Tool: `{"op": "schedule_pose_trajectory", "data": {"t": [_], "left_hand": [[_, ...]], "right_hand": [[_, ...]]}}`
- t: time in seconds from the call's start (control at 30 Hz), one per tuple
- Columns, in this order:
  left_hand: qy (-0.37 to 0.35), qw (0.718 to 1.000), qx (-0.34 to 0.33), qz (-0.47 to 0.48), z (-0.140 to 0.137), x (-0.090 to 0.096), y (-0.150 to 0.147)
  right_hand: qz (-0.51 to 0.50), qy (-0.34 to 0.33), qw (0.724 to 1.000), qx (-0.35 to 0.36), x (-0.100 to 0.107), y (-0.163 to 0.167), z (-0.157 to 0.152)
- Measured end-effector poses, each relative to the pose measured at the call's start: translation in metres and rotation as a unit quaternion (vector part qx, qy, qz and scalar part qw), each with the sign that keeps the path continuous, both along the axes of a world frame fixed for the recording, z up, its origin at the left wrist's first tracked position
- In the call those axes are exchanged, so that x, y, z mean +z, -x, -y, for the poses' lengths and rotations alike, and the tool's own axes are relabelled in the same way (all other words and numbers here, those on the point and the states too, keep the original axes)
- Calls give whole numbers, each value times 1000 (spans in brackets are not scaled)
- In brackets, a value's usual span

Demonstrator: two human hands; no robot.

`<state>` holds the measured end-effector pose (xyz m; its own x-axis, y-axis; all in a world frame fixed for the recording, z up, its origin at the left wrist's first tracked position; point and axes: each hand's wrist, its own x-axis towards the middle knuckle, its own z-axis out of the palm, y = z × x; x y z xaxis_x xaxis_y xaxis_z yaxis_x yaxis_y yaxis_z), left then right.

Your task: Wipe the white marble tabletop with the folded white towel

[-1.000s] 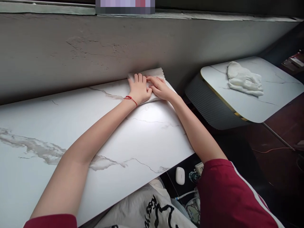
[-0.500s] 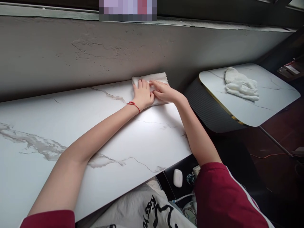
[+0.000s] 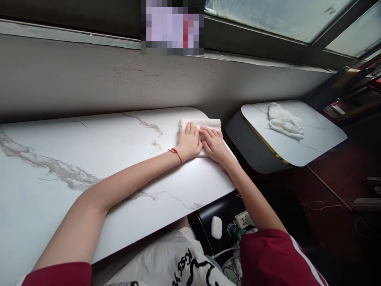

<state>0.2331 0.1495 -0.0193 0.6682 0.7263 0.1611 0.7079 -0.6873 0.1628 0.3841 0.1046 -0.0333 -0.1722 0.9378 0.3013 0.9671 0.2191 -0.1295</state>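
A folded white cloth (image 3: 210,123) lies on the white marble-patterned tabletop (image 3: 119,135), close to its rounded right end. My left hand (image 3: 189,142), with a red string bracelet at the wrist, presses on the cloth's left part, its fingers laid flat and pointing away from me. Beside it, my right hand (image 3: 214,143) rests on the cloth's right part with the fingers stretched out. Both hands are close together over the cloth and cover much of it.
To the right stands a smaller marble-topped table (image 3: 309,147) with a ribbed grey side and a crumpled white cloth (image 3: 285,122). Below the tabletop's near edge are a white case (image 3: 216,227), a bottle (image 3: 236,231) and a power strip (image 3: 243,218). A grey wall (image 3: 89,79) borders the far side.
Both hands have drawn the cloth back from the tabletop's far edge, nearer to me. The view has tilted up, bringing more window into sight.
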Motion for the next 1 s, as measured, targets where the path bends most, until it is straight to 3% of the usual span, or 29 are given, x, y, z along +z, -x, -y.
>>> {"op": "schedule_pose_trajectory", "data": {"t": [0.27, 0.57, 0.8, 1.0], "left_hand": [[-25, 999, -43, -1, 54, -8, -2], [-39, 989, -142, -6, 86, -8, 1], [-55, 996, -56, -48, 126, -13, -1], [-43, 995, -44, -80, 127, -2, -2]], "right_hand": [[-32, -36, 998, -31, -9, 3, 71], [-15, -68, 990, -123, -16, 22, 133], [-35, -64, 993, -91, -17, 35, 153], [-20, -56, 997, -40, -12, 25, 143]]}}
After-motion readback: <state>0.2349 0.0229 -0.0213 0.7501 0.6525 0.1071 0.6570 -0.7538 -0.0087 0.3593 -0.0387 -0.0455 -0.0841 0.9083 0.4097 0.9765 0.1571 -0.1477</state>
